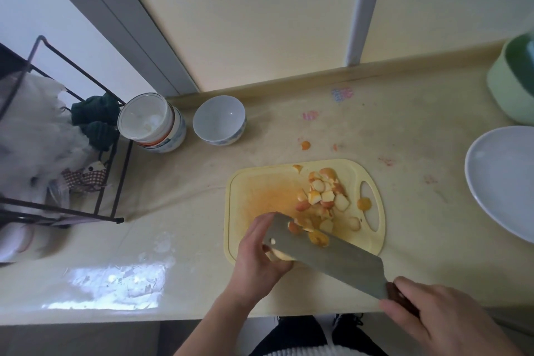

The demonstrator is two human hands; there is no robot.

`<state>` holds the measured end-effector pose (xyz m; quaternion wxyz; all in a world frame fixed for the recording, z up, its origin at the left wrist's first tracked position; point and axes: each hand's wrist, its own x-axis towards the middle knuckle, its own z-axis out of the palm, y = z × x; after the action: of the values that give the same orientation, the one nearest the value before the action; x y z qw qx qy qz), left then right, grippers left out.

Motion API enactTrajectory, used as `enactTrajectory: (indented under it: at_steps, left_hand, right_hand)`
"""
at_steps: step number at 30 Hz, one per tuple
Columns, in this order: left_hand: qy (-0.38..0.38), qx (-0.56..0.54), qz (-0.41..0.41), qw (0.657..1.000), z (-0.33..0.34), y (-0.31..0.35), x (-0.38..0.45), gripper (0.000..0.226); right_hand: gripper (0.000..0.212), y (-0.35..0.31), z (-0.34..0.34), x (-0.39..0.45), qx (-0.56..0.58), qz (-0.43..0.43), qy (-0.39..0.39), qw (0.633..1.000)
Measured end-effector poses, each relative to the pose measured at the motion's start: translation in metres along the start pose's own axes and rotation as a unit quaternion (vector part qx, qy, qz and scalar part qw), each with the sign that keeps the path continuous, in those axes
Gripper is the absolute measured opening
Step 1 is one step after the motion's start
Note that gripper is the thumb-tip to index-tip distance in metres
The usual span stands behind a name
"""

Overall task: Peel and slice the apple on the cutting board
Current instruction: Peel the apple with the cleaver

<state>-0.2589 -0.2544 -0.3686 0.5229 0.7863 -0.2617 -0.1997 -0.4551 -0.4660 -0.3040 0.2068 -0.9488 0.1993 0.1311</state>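
Note:
A pale yellow cutting board (254, 182) lies on the counter with an orange stain near its middle. Several cut apple pieces (323, 196), some with red skin, are heaped on its right half. My left hand (260, 257) grips a pale piece of apple (277, 255) at the board's near edge. My right hand (445, 318) holds the dark handle of a broad cleaver (326, 251). The blade slants across the board's near corner, partly over the held piece, with a few apple bits stuck to it.
A white bowl (219, 120) and a stack of bowls (153, 124) stand at the back left, beside a black wire rack (115, 182). A white plate (502, 182) and a green container (511, 81) sit at the right. The counter's front edge runs just below my hands.

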Motion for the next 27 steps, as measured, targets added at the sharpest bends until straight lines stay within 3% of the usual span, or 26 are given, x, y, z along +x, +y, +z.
enactTrajectory:
  at_steps: [3,9,13,17,19,22,27]
  left_hand:
    - [-0.047,-0.004,-0.029,0.998,0.010,0.000,-0.009,0.060]
    - [-0.010,-0.163,-0.159,0.974,0.010,-0.001,-0.008,0.062]
    - [-0.050,-0.286,-0.209,0.934,0.001,-0.005,-0.004,0.066]
    - [-0.082,-0.401,-0.241,0.880,-0.002,-0.008,-0.001,0.083]
    - [-0.113,-0.389,-0.227,0.886,-0.005,-0.008,-0.002,0.082]
    - [-0.118,-0.300,-0.196,0.926,-0.008,-0.006,-0.002,0.080]
    - [-0.010,-0.019,-0.072,0.997,-0.013,-0.007,0.003,0.070]
  right_hand:
    - [0.062,0.008,0.017,0.007,0.074,0.027,0.011,0.997]
    - [0.077,0.016,0.019,0.014,0.228,0.055,-0.021,0.972]
    - [0.067,0.015,0.012,0.005,0.219,0.029,-0.040,0.974]
    - [0.072,0.015,0.009,-0.003,0.179,0.036,-0.040,0.982]
    - [0.072,0.017,0.007,-0.006,0.162,0.033,-0.038,0.985]
    - [0.062,0.020,0.004,-0.010,0.145,0.037,-0.015,0.989]
    - [0.069,0.031,0.007,-0.011,0.113,0.046,0.016,0.992]
